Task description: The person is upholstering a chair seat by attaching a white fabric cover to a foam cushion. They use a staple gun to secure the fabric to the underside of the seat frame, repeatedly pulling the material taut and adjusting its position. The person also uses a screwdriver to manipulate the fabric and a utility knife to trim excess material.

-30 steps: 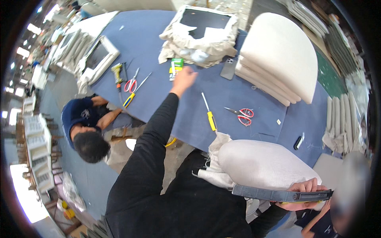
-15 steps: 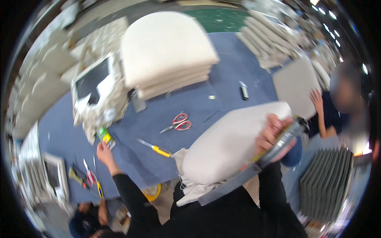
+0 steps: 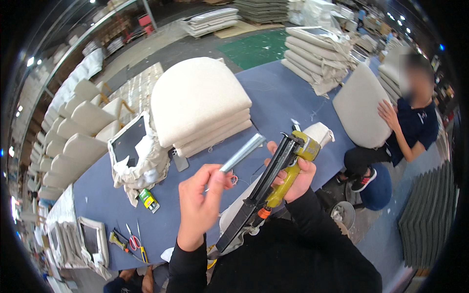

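Above blue table (image 3: 273, 97), left hand (image 3: 200, 205) fingers pinch a staple strip (image 3: 242, 152); right hand (image 3: 295, 178) grips staple gun (image 3: 273, 183).

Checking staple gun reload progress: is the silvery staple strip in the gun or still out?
Out: the left hand holds the staple strip clear of the staple gun.

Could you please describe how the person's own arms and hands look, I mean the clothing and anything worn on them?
Both arms are covered by long black sleeves that end at the wrists. The left hand and the right hand are bare: no gloves are worn. No ring, watch or bracelet can be seen, and the sleeves show no print or marking.
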The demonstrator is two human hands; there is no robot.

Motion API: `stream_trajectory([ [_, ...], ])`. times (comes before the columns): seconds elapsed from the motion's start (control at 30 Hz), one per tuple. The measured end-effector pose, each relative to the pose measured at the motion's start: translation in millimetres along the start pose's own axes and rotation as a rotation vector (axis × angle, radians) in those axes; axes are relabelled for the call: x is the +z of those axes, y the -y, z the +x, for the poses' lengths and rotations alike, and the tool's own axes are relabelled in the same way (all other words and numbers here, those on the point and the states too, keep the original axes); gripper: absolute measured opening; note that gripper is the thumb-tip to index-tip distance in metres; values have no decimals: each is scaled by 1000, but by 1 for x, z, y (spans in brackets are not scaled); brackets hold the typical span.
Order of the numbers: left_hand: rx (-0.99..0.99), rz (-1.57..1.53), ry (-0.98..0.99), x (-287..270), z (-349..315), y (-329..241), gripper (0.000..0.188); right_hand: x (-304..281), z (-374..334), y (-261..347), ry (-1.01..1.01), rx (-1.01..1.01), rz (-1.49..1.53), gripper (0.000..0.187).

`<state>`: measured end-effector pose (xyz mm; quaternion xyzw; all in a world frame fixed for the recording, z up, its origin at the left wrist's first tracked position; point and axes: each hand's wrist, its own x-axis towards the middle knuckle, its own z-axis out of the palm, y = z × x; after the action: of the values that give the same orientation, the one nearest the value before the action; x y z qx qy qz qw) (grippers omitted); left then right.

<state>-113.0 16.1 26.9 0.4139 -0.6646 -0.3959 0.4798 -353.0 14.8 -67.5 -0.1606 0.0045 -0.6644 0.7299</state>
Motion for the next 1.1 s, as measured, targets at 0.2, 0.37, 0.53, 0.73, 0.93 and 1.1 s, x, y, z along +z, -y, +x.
stream_trajectory([
  [0.2, -315, 145, -202, -68, -35, 161, 48, 0, -2, -7, 17, 12, -33, 60],
  [0.37, -809, 44, -329, -99, -142, 338, 45, 3, -7, 1, 190, -29, -44, 53],
  [0.53, -561, 1034, -300, -95, -179, 396, 39, 8, -6, -3, 179, 44, -25, 52],
  [0.73, -211, -259, -8, -19, -18, 110, 26, 12, -9, 6, 113, 120, -177, 63],
  [0.93, 221, 22, 202, 17, 18, -5, 23, 28, -18, 3, -129, 59, -278, 67],
  [1.1, 181, 143, 313, 21, 40, -3, 21, 9, -24, 11, -158, 67, -326, 69],
])
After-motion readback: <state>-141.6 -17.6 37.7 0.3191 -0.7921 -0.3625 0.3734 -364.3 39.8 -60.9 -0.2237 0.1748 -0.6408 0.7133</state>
